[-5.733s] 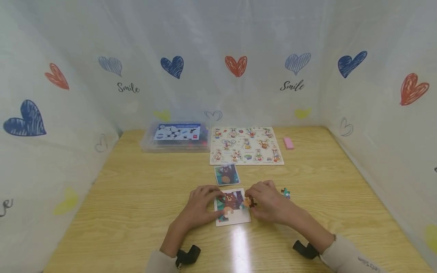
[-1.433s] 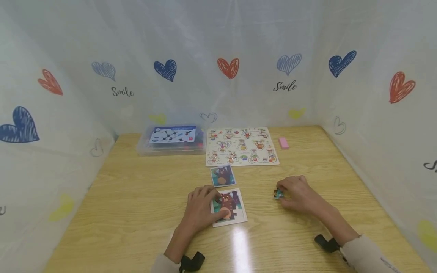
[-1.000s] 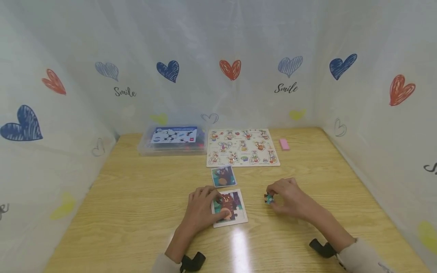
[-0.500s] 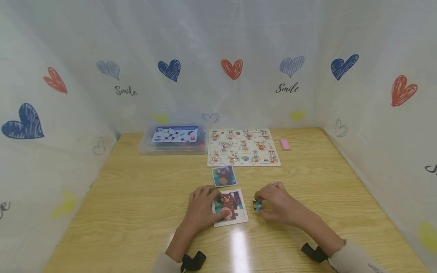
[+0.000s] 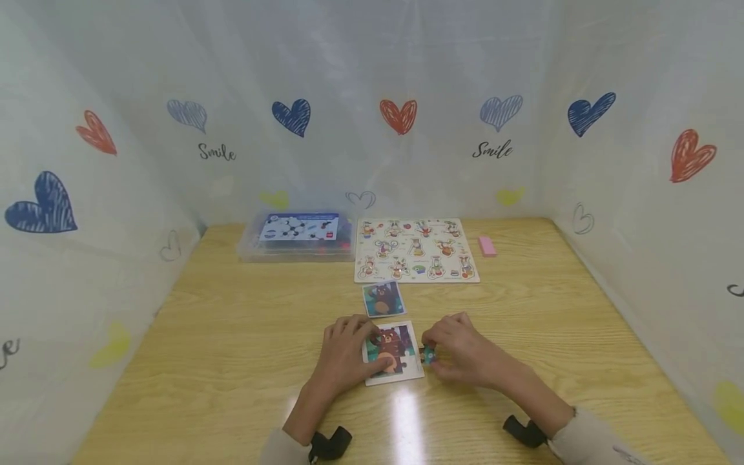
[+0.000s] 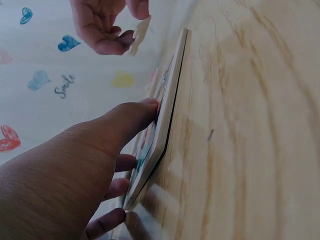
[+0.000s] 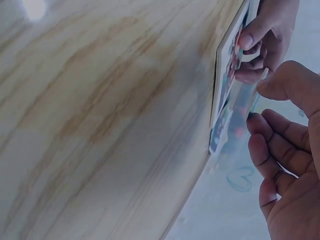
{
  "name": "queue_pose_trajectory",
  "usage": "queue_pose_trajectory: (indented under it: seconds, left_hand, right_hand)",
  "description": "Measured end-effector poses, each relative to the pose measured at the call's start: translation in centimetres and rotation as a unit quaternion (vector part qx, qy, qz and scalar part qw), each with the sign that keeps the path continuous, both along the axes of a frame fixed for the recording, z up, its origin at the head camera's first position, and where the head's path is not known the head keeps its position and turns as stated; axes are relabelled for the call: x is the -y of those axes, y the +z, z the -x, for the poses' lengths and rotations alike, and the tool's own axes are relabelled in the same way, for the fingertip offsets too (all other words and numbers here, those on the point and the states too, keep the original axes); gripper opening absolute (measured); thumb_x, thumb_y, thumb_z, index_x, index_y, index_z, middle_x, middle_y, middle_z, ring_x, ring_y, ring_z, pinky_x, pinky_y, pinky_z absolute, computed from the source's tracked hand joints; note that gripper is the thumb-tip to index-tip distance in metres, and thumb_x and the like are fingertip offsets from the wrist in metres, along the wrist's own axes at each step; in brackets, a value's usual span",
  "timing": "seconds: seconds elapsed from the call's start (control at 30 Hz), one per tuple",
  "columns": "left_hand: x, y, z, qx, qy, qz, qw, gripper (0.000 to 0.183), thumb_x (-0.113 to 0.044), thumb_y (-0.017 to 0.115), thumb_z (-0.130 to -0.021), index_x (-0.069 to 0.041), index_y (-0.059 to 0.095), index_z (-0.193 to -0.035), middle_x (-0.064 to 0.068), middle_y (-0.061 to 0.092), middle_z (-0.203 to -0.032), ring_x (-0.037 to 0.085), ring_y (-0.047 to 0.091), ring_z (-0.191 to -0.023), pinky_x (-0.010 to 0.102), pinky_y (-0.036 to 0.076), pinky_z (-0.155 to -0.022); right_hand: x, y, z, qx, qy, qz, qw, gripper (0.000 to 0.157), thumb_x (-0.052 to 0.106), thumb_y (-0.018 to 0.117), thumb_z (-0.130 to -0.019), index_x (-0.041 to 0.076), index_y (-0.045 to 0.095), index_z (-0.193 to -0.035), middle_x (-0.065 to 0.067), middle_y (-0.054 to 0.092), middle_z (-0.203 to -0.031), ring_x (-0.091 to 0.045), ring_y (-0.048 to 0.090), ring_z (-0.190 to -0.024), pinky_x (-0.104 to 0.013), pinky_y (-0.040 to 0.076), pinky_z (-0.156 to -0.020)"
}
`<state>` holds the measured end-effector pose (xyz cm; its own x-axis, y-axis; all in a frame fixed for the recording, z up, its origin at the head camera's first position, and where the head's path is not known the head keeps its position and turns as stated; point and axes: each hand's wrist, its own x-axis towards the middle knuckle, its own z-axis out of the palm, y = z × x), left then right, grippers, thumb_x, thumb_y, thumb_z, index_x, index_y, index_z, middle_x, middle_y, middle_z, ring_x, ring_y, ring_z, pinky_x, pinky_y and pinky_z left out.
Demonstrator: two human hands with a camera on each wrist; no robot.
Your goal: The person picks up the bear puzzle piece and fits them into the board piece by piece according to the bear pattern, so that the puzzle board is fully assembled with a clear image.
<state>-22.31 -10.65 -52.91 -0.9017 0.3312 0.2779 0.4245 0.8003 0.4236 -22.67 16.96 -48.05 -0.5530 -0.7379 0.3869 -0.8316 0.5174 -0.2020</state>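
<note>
The right hand [image 5: 459, 352] has carried the small blue-green puzzle piece [image 5: 428, 352], pinched in its fingers, to the square bear puzzle board [image 5: 395, 371]; left hand [image 5: 345, 352] presses it flat on the desk.

The head view looks forward and down across the tabletop [image 5: 232, 336] from above; each wrist view sits low and close at its surface, tilted sideways. All three share the bear puzzle board [image 5: 394, 353] [image 6: 159, 131] [image 7: 226, 80]

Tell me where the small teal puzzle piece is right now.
In the head view, the small teal puzzle piece is pinched in the right hand, at the right edge of the bear puzzle board.
</note>
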Motion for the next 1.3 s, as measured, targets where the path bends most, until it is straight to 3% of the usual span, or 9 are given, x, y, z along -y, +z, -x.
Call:
queue_pose_trajectory:
  seconds: [0.5, 0.9, 1.07, 1.3]
  left_hand:
    - [0.1, -0.1, 0.2, 0.005, -0.001, 0.005, 1.0000, 0.049, -0.065, 0.071, -0.081, -0.027, 0.067, -0.111, 0.001, 0.055, -0.132, 0.029, 0.046, -0.123, 0.054, 0.035, -0.097]
    - [0.0, -0.2, 0.3, 0.004, -0.007, 0.005, 1.0000, 0.048, -0.066, 0.069, -0.082, -0.028, 0.067, -0.111, -0.001, 0.055, -0.131, 0.028, 0.046, -0.123, 0.053, 0.036, -0.096]
    - [0.1, -0.3, 0.3, 0.002, -0.006, 0.008, 0.9999, 0.048, -0.067, 0.069, -0.082, -0.029, 0.067, -0.111, -0.001, 0.054, -0.132, 0.027, 0.045, -0.123, 0.052, 0.036, -0.096]
    - [0.1, -0.2, 0.3, 0.005, -0.004, 0.011, 0.9999, 0.047, -0.066, 0.070, -0.082, -0.029, 0.066, -0.110, -0.001, 0.054, -0.132, 0.027, 0.045, -0.123, 0.052, 0.035, -0.097]
  right_hand:
    - [1.9, -0.3, -0.1, 0.028, -0.015, -0.054, 0.998, 0.037, 0.022, 0.079, -0.075, 0.010, 0.070, -0.108, 0.006, 0.065, -0.097, -0.011, 0.056, -0.093, -0.037, 0.035, -0.092]
    - [2.4, -0.8, 0.2, 0.022, -0.008, -0.074, 0.997, 0.037, 0.025, 0.080, -0.074, 0.011, 0.070, -0.107, 0.006, 0.065, -0.098, -0.010, 0.055, -0.090, -0.037, 0.035, -0.091]
    - [2.7, -1.1, 0.2, 0.042, -0.014, -0.092, 0.995, 0.036, 0.026, 0.078, -0.077, 0.013, 0.069, -0.109, 0.006, 0.064, -0.100, -0.011, 0.055, -0.095, -0.037, 0.034, -0.093]
    - [2.9, -1.6, 0.2, 0.004, -0.001, -0.088, 0.996, 0.026, 0.021, 0.079, -0.076, 0.014, 0.073, -0.100, 0.004, 0.065, -0.099, -0.013, 0.057, -0.094, -0.039, 0.036, -0.090]
